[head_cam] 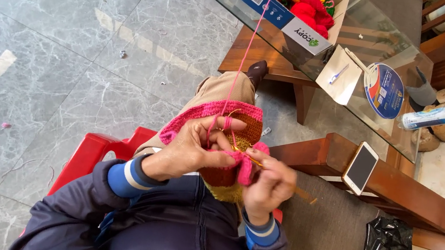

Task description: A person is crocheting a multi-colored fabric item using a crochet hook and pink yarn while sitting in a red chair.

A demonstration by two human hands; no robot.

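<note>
pink knitting (231,143) half hidden behind gripping left hand (192,149), right hand (269,183) clutching needle (283,179)

I am sitting in a home living room: grey marble floor tiles (59,39) spread out below me, a glass-topped wooden coffee table (275,58) stands ahead, and a wooden-armed sofa with a grey seat cushion (322,231) sits at my right, a white smartphone (360,167) on its arm.

Phone (360,167) on armrest (394,186) — right of crochet (232,137)
</note>
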